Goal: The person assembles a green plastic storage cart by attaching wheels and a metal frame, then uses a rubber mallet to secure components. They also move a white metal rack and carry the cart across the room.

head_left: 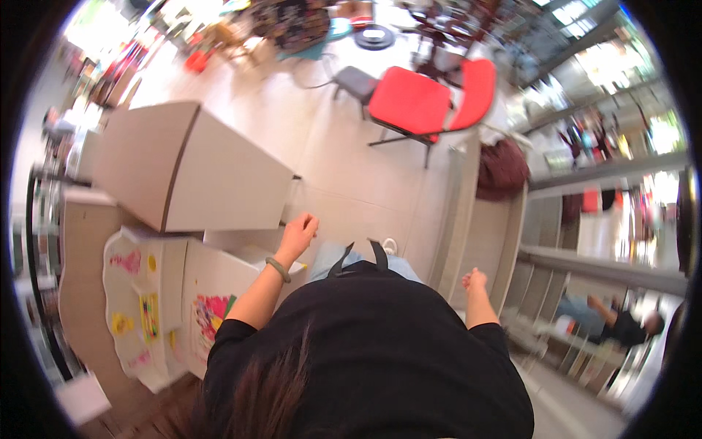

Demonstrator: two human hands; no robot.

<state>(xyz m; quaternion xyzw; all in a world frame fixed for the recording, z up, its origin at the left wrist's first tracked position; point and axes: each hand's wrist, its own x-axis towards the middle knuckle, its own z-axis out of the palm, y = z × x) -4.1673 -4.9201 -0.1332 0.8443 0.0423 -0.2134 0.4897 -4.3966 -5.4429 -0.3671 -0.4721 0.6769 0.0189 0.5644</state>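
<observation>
My left hand [298, 234] reaches forward to the corner of a large beige cabinet panel [183, 168], its fingers loosely apart and nothing in them. A green band [278, 268] circles that wrist. Whether the fingertips touch the panel's edge I cannot tell. Below the panel stands a low white cabinet [146, 293] with colourful pictures stuck on its front. My right hand [474, 280] is curled into a loose fist at my side, holding nothing, close to the beige side wall of a shelf unit [504, 241]. My black top fills the lower middle.
A red chair [428, 99] and a grey stool [356, 80] stand on the pale floor ahead. A dark red bag [503, 167] lies on the shelf unit at the right. Another person in dark clothes [621, 322] is at the lower right.
</observation>
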